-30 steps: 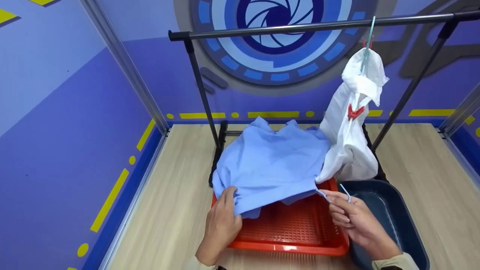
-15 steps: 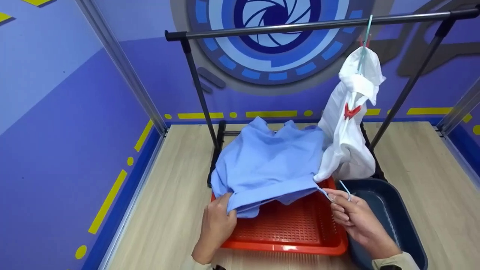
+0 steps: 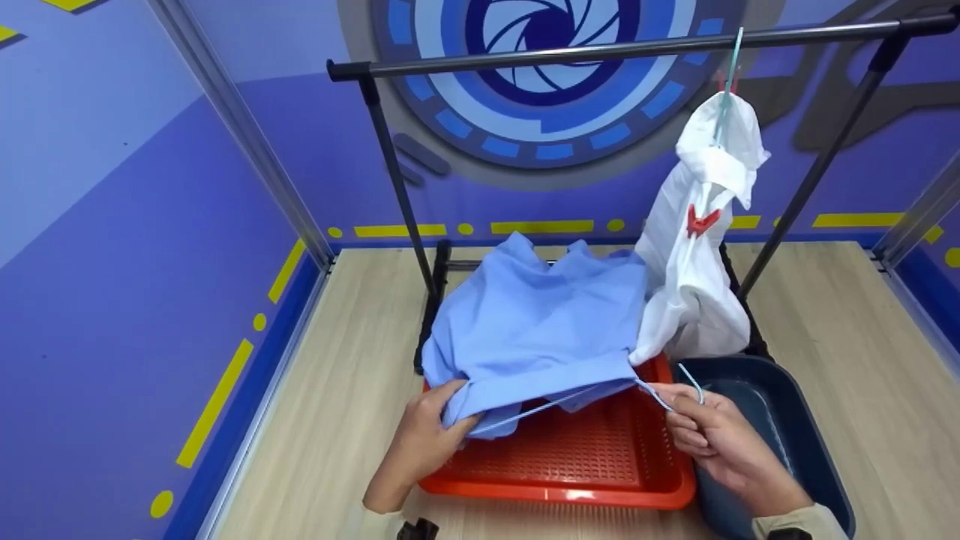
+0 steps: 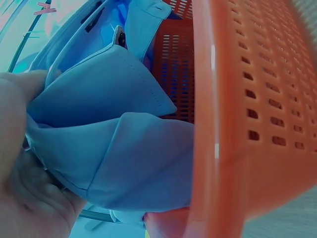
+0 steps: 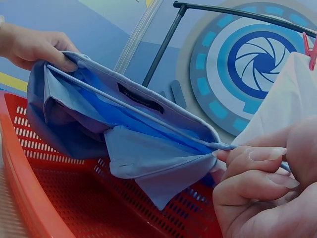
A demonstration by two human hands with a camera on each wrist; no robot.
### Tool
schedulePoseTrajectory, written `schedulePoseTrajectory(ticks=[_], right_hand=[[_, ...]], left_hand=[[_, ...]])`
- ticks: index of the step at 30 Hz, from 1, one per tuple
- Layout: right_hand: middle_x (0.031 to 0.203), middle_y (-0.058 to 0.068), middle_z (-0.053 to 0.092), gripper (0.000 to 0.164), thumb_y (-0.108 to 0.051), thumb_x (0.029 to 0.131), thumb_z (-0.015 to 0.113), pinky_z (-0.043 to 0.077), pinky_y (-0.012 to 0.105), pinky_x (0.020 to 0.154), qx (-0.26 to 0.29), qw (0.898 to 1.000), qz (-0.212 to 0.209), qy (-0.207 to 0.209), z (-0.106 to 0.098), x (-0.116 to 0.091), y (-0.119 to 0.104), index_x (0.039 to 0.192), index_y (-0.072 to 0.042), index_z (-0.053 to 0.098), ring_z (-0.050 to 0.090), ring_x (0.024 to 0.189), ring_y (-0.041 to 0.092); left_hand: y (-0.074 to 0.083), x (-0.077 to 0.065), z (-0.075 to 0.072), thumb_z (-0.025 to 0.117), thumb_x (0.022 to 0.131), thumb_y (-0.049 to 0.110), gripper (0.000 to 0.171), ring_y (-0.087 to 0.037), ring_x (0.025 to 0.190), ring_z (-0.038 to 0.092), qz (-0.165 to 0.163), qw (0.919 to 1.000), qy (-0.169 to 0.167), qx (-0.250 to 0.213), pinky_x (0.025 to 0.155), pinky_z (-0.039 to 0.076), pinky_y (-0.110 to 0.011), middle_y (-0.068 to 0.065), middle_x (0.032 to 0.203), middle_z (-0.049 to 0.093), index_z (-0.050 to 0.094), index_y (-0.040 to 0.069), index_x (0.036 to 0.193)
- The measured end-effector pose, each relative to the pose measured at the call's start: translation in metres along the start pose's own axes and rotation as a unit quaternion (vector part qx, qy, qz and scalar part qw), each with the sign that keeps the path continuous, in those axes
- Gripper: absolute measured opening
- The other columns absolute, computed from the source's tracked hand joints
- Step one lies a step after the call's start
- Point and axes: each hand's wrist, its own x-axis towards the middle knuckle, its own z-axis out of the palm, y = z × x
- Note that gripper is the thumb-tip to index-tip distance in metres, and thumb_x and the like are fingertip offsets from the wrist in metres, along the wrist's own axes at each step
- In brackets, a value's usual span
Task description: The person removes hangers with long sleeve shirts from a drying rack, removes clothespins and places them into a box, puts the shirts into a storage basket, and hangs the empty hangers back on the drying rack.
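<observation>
A light blue garment (image 3: 547, 315) with a wide band along its opening lies spread over the red basket (image 3: 570, 491). My left hand (image 3: 427, 427) grips the band's left end, thumb at the near edge and fingers behind. My right hand (image 3: 720, 439) holds a thin light blue hanger (image 3: 691, 382) near its hook, just off the band's right end. In the right wrist view, the hanger's straight bar (image 5: 133, 108) runs through the opening toward my left hand (image 5: 47, 47). A dark label (image 5: 140, 98) shows inside the band, and loose flaps (image 5: 153, 158) hang below.
Behind stands a black clothes rack (image 3: 525, 60). From its rail, a white garment (image 3: 701, 292) hangs on a green hanger, with a red clothes peg (image 3: 703, 221) on it. A dark blue basin (image 3: 780, 420) sits right of the basket. Patterned walls surround the wooden surface (image 3: 847, 322).
My left hand has shifted left and slightly down, its thumb now spread from the fingers. The hanger's bar has come into view below the band. My right hand stays nearly in place.
</observation>
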Motion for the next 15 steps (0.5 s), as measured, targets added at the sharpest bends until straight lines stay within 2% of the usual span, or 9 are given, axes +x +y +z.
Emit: schedulePoseTrajectory(ticks=[6,11,15], right_hand=[[0.069,-0.009,0.049,0.035,-0.01,0.105,0.035,0.017,0.019,0.049,0.004,1.0,0.008,-0.024,-0.0013,-0.0024,-0.0026,0.126,-0.008,0.063,0.031,0.051,0.004],[0.072,-0.008,0.053,0.037,-0.007,0.105,0.032,0.015,0.02,0.049,0.01,0.998,0.012,-0.062,-0.004,-0.0045,-0.0048,0.128,-0.006,0.061,0.03,0.053,0.005],[0.075,-0.008,0.056,0.039,-0.005,0.105,0.029,0.015,0.02,0.049,0.012,0.996,0.017,-0.086,-0.0044,-0.0053,-0.0062,0.129,-0.006,0.06,0.031,0.053,0.005]], left_hand=[[-0.0014,0.0013,-0.0016,0.071,0.088,0.028,0.034,-0.016,0.099,0.064,0.008,0.9999,-0.003,-0.007,0.088,0.053,-0.04,-0.004,0.111,0.069,0.064,0.01,0.116],[-0.0033,0.0023,-0.0063,0.068,0.088,0.042,0.039,-0.014,0.098,0.062,0.005,0.9987,-0.036,-0.036,0.088,0.052,-0.036,0.0,0.11,0.068,0.064,0.016,0.116],[-0.0058,0.0028,-0.0089,0.07,0.086,0.04,0.039,-0.013,0.099,0.061,0.012,0.9965,-0.045,-0.069,0.088,0.051,-0.032,0.0,0.112,0.068,0.066,0.016,0.116]])
